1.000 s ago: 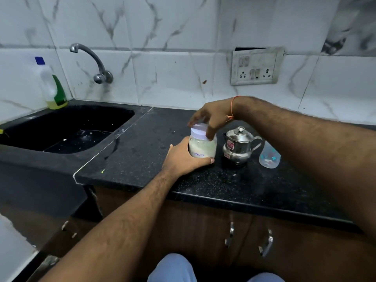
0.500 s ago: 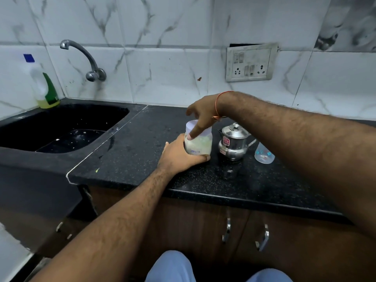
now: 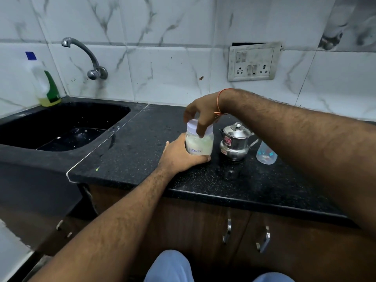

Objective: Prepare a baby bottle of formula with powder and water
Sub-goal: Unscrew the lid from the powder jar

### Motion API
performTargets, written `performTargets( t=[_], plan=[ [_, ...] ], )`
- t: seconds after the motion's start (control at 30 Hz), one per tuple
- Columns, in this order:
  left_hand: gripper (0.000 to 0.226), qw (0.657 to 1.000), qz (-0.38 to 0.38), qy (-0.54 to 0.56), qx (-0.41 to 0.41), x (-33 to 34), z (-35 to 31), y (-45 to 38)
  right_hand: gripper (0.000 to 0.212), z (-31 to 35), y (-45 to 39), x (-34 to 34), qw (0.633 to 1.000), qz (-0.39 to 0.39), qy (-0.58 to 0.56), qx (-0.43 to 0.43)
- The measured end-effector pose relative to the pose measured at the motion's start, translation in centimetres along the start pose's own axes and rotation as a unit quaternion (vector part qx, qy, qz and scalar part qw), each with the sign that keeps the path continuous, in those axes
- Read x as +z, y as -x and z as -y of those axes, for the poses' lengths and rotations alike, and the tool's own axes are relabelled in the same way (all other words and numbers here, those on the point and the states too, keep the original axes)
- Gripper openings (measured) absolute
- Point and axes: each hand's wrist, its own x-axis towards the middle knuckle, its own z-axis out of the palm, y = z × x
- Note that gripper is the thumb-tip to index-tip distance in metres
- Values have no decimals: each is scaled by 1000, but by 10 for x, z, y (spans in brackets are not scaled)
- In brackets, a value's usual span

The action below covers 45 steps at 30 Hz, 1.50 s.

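Right hand (image 3: 200,115) shifted atop one jar's (image 3: 199,144) lid (image 3: 194,125); left hand (image 3: 181,154) steadies.

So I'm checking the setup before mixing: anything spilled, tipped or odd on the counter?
The baby bottle lies tilted beside the steel pot, not upright. A small green fleck sits near the counter's left edge.

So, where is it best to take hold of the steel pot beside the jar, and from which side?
Likely by the handle on the steel pot's right side, coming from the right. The formula jar, held by both hands, stands close on its left, and the baby bottle lies near that handle, so the fingers should come in above it.
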Motion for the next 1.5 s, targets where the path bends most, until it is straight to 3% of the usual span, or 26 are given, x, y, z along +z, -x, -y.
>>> performTargets(
  t=[0.07,0.23,0.43,0.53,0.67,0.87,1.0,1.13,1.3,1.4,1.5],
  plan=[
    [93,1000,-1,-5,4,0,0,-1,91,-1,2,2,1000,-3,1,23],
    [93,1000,-2,-9,4,1,0,-1,66,-4,2,0,999,-21,15,22],
    [99,1000,-1,-15,0,1,1,-1,68,-12,37,-22,993,-99,-51,-47],
    [98,1000,-10,-13,-1,1,1,0,63,-25,73,-22,967,-166,-180,-65],
    [95,1000,-19,-2,-3,1,2,0,65,-52,131,9,907,-259,-323,-71],
    [95,1000,-11,-5,2,1,2,0,59,-111,221,98,853,-318,-414,-9],
    [95,1000,-15,-13,10,1,1,0,81,-159,237,163,828,-357,-425,81],
    [104,1000,-12,-26,11,2,3,-1,64,-204,225,209,827,-349,-404,178],
    [100,999,-22,-28,14,3,3,0,57,-226,204,210,849,-300,-352,256],
    [108,999,-22,-22,9,3,0,1,74,-231,193,198,865,-268,-329,269],
    [104,1000,-27,-4,6,4,-3,2,100,-221,184,169,874,-290,-314,232]
  ],
)
